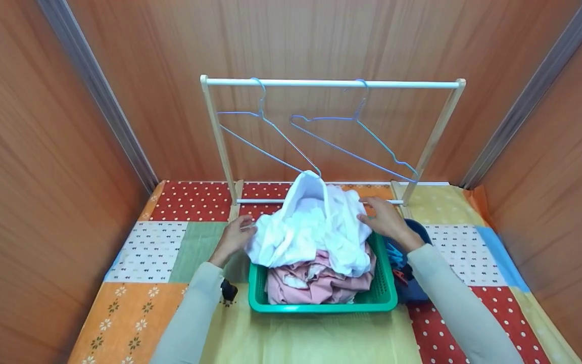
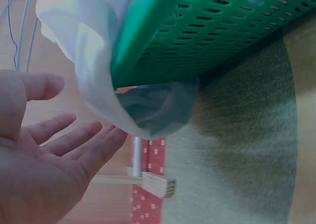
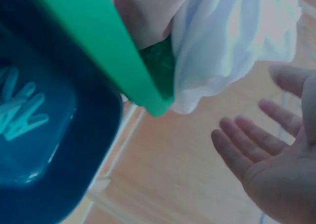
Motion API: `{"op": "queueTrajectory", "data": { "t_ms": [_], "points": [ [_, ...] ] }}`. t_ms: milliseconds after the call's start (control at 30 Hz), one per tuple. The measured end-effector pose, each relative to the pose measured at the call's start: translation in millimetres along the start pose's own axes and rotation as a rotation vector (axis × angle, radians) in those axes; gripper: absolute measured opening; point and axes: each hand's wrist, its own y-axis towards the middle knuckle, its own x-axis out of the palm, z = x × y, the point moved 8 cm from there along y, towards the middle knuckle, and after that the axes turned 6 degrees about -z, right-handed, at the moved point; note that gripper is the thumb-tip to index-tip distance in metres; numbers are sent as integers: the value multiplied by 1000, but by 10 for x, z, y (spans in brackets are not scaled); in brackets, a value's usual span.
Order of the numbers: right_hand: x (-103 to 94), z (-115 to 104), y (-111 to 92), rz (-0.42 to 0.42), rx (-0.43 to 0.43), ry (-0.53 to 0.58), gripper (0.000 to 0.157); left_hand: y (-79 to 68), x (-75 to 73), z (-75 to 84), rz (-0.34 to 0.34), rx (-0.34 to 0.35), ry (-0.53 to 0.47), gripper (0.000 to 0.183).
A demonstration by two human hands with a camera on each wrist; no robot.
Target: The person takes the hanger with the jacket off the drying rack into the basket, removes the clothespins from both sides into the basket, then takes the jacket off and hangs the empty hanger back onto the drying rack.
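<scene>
A white garment [image 1: 296, 237], its hood-like opening standing up at the far side, lies heaped over a green basket [image 1: 321, 308]. Pink clothing [image 1: 316, 285] shows beneath it in the basket. At the garment's left side is my left hand [image 1: 234, 237]; in the left wrist view its loosely spread fingers [image 2: 74, 140] reach the drooping cloth, and whether they touch it I cannot tell. My right hand [image 1: 387, 220] is at the garment's far right side. The right wrist view shows its fingers [image 3: 237, 150] relaxed and apart from the cloth.
Behind the basket stands a small rack [image 1: 331, 84] carrying a left hanger [image 1: 271, 146] and a right hanger [image 1: 351, 149]. Right of the basket, partly under my right arm, is a dark blue tub [image 1: 420, 230] with light blue clothespins [image 1: 395, 255]. Wooden panels enclose the patchwork-covered table.
</scene>
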Motion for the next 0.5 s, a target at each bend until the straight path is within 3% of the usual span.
{"op": "queueTrajectory", "data": {
  "t_ms": [100,300,400,500],
  "points": [
    [55,41,120,-67,1,23,64,75,43,-104,-55,-56,-59,56],
    [256,123,237,-216,83,93,86,145,132,-349,-146,-157,-170,57],
    [338,159,250,-236,108,63,81,167,139,-410,-133,-156,-194,50],
    [353,164,256,-186,89,-13,64,190,84,-382,-54,-113,-160,40]
  ]
}}
